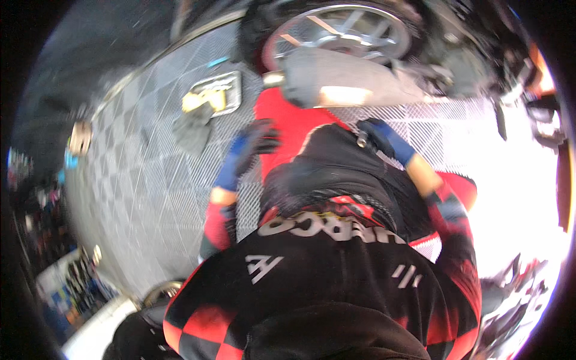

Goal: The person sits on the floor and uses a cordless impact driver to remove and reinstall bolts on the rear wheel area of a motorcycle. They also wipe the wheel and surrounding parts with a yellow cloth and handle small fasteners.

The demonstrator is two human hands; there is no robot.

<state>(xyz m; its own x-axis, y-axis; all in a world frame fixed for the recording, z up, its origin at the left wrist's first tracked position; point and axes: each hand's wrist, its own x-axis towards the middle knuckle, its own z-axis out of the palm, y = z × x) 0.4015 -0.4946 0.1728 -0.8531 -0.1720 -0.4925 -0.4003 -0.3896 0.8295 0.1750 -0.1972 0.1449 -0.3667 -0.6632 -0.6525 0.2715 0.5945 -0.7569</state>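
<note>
My right hand [384, 138], in a blue and black glove, is closed on a small dark tool with a round metal end [362, 140], above my right thigh. Its kind is hard to make out. My left hand [258, 139], gloved alike, hovers beside my left knee, fingers loosely apart and slightly blurred, with nothing seen in it. Ahead of both hands lies a motorcycle's grey exhaust muffler [336, 77], and behind it stands the spoked wheel [342, 33]. Under my legs is a red mat [279, 117].
A metal tray [236, 96] holding yellow and pale items sits on the tiled floor [144, 192] at the far left. A grey cloth [193, 129] lies against its near side. Motorcycle parts [474, 66] crowd the far right, and glare washes out the right side.
</note>
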